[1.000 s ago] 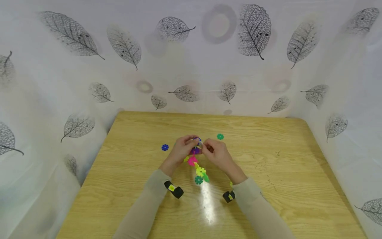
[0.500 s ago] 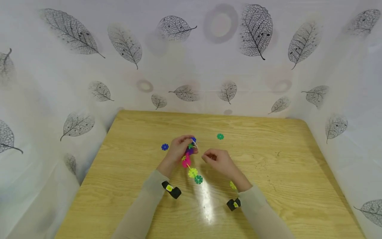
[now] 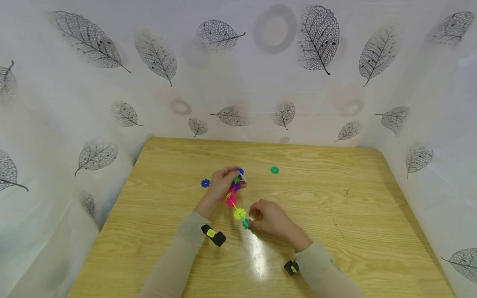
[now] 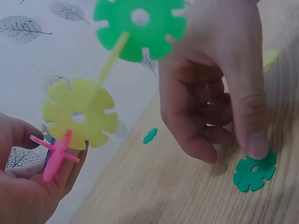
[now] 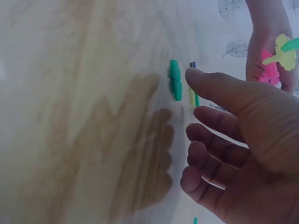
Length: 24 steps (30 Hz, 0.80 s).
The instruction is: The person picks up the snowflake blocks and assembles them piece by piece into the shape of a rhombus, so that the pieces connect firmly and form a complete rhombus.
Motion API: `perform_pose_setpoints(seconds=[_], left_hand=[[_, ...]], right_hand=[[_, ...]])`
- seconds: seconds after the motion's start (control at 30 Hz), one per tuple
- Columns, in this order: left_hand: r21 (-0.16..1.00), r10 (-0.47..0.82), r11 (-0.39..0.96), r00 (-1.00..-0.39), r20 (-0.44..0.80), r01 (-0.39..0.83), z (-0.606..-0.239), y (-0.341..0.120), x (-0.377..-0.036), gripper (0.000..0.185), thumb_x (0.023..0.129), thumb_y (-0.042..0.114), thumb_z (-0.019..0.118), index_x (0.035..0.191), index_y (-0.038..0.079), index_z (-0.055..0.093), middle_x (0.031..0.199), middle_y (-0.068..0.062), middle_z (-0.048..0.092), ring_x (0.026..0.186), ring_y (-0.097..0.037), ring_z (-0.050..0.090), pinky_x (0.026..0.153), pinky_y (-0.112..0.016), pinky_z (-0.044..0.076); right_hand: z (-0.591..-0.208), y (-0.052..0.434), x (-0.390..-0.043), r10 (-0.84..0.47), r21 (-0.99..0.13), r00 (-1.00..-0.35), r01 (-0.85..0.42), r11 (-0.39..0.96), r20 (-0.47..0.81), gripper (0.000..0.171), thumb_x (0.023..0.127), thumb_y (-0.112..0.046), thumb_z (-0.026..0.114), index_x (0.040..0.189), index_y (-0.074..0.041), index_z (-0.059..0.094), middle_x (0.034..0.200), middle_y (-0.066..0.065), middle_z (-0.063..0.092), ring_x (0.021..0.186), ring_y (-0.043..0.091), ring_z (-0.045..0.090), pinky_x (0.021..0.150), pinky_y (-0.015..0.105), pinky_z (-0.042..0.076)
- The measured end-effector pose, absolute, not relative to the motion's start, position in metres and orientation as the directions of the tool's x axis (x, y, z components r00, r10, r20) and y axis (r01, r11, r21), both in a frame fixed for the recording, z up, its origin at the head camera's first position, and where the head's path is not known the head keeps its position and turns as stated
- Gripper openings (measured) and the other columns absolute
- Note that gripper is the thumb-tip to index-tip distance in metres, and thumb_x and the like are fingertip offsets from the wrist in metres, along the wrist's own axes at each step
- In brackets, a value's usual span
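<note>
My left hand (image 3: 222, 184) grips a chain of notched plastic snowflake discs. Blue, purple and green discs sit by its fingers, and a pink disc (image 4: 58, 156), a yellow disc (image 4: 79, 112) and a bright green disc (image 4: 140, 25) hang on toward me. My right hand (image 3: 273, 221) is low over the table, fingers loosely bent and apart, holding nothing. Its thumb tip is close to a dark green disc (image 4: 254, 172) lying flat; in the right wrist view a small gap shows between the thumb and this green disc (image 5: 175, 81).
On the wooden table (image 3: 167, 248), a loose blue disc (image 3: 205, 183) lies left of the left hand, and a green disc (image 3: 274, 170) lies farther back. A yellow disc (image 4: 270, 59) shows partly behind the right hand. A leaf-patterned curtain (image 3: 238, 82) surrounds the table.
My right hand has left the chain and come down toward me, to the dark green disc. The left hand has shifted slightly left with the chain.
</note>
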<state>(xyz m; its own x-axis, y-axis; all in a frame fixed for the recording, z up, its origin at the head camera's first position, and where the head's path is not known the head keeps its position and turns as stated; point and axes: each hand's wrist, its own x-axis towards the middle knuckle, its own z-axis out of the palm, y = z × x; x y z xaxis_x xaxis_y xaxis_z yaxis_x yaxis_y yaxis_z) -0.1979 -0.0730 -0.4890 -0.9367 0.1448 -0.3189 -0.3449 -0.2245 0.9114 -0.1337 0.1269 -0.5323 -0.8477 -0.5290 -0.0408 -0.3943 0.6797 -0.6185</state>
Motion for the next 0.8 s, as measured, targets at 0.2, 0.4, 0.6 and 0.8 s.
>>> perform_pose_setpoints(seconds=[0.2,0.4,0.6,0.8], left_hand=[[0.922,0.14,-0.187,-0.938,-0.317,-0.34,-0.4859,-0.0725,-0.1984,0.035,0.102,0.014,0.056,0.135,0.001,0.056,0.108,-0.024,0.067,0.08,-0.02,0.074,0.081,-0.034,0.062],[0.924,0.145,-0.156,-0.933,-0.328,-0.349,-0.4852,-0.0728,-0.1982,0.037,0.102,0.016,0.057,0.136,0.001,0.055,0.108,-0.022,0.068,0.083,-0.022,0.075,0.081,-0.033,0.061],[0.928,0.159,-0.15,-0.935,-0.318,-0.341,-0.4861,-0.0727,-0.1991,0.037,0.102,0.017,0.057,0.136,0.002,0.055,0.106,-0.021,0.069,0.083,-0.022,0.075,0.081,-0.034,0.061],[0.928,0.157,-0.158,-0.937,-0.312,-0.336,-0.4856,-0.0722,-0.1988,0.036,0.103,0.015,0.056,0.135,0.002,0.055,0.102,-0.022,0.07,0.079,-0.021,0.074,0.08,-0.035,0.062]], right_hand=[[-0.5347,0.1236,-0.1299,-0.53,-0.553,-0.848,-0.426,0.716,-0.032,0.031,0.079,-0.028,0.082,0.102,-0.011,0.069,0.085,-0.007,0.057,0.074,0.007,0.05,0.068,0.024,0.049],[-0.5324,0.1226,-0.1273,-0.53,-0.545,-0.845,-0.413,0.73,-0.069,0.035,0.079,-0.037,0.083,0.102,-0.014,0.069,0.087,-0.008,0.056,0.075,0.007,0.051,0.07,0.026,0.05],[-0.5332,0.1213,-0.1292,-0.529,-0.523,-0.847,-0.425,0.739,-0.059,0.031,0.078,-0.032,0.083,0.095,-0.012,0.068,0.084,-0.005,0.055,0.072,0.008,0.05,0.067,0.026,0.049],[-0.5343,0.1198,-0.1312,-0.506,-0.524,-0.86,-0.401,0.752,-0.068,0.025,0.077,-0.025,0.08,0.094,-0.011,0.068,0.083,-0.006,0.054,0.071,0.009,0.05,0.066,0.026,0.048]])
